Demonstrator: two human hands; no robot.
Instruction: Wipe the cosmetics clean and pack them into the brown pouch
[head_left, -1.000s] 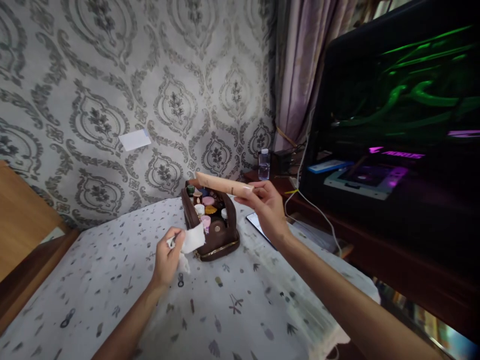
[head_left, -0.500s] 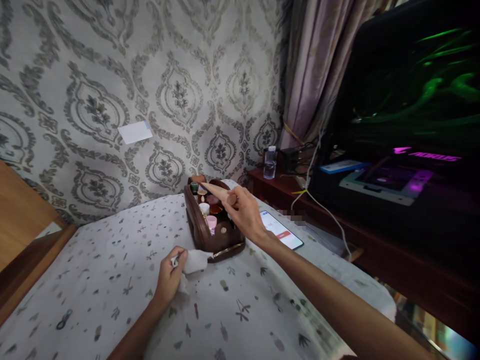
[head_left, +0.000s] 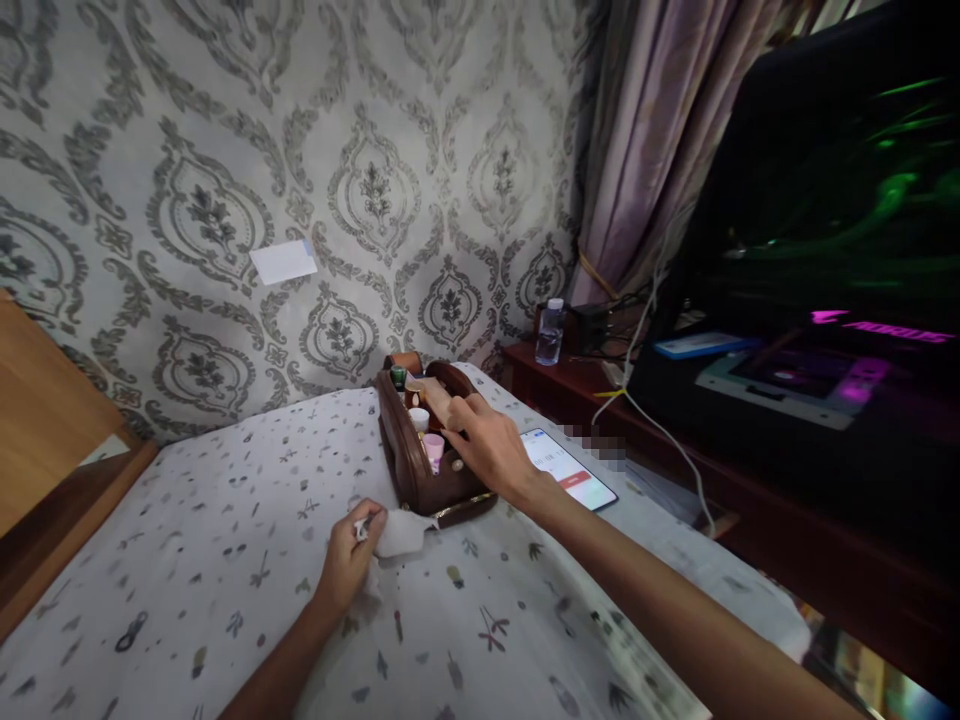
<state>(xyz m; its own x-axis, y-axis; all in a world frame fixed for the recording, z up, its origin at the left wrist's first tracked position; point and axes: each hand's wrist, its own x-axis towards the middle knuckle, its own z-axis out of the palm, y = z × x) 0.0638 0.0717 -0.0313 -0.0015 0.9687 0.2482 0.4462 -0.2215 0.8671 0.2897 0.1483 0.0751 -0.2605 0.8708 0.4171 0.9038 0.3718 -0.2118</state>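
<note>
My right hand (head_left: pixel 491 445) is closed around a beige cosmetic tube (head_left: pixel 431 396), which lies low inside the opening of a brown toiletry bag (head_left: pixel 397 440). The fingers cover the tube's cap end. Several containers stand in the bag, among them a pink cup-like one (head_left: pixel 433 446), a white-lidded jar (head_left: pixel 418 420) and a green-topped one (head_left: pixel 398 377). The bag's zipper hangs undone at the front. In front of it, my left hand (head_left: pixel 351 552) pinches a crumpled white tissue (head_left: pixel 405 534) just above the patterned bedsheet (head_left: pixel 247 540).
A phone (head_left: pixel 581 482) with a lit screen lies right of the bag. On the dark red desk (head_left: pixel 525 362) stands a clear bottle (head_left: pixel 550 335), with a white cable (head_left: pixel 667 430) hanging at the edge. A black computer case (head_left: pixel 825 250) fills the right side.
My right hand has lowered the tube into the bag, and it now sits deeper between the containers. My left hand still pinches the tissue. The whole view has shifted slightly.
</note>
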